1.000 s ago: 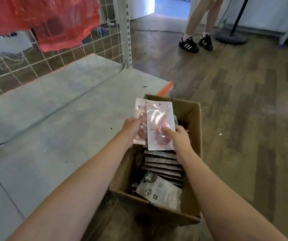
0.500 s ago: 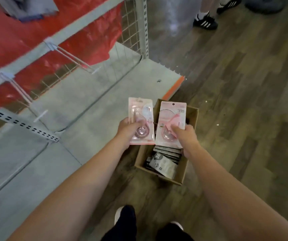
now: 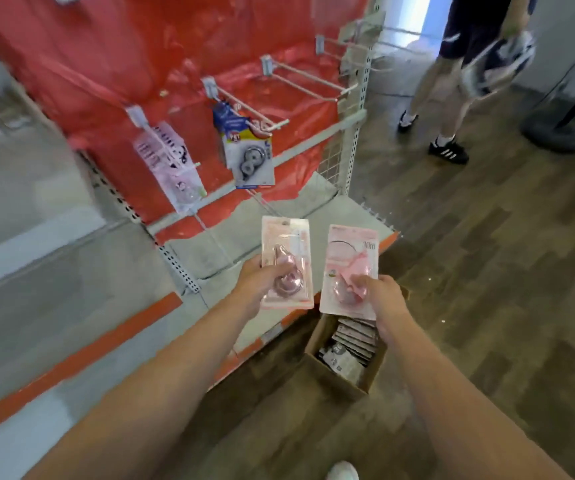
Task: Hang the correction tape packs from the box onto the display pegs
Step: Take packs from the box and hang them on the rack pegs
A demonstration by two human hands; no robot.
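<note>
My left hand grips a pink correction tape pack by its lower edge. My right hand holds a second pink pack marked 30m, just right of the first. Both packs are upright, above the cardboard box on the floor, which holds several more packs. On the display ahead, a pink pack and a blue-and-white pack hang on white pegs. Further right, bare pegs stick out from the red-backed panel.
A grey shelf base with an orange front edge runs below the pegs. Another person's legs in black sneakers stand on the wooden floor at the right, beside a black stand base. My white shoe tip shows at the bottom.
I have stood up and the view has risen from the box to the peg display. Both hands carry their packs higher and slightly further apart, away from the box.
</note>
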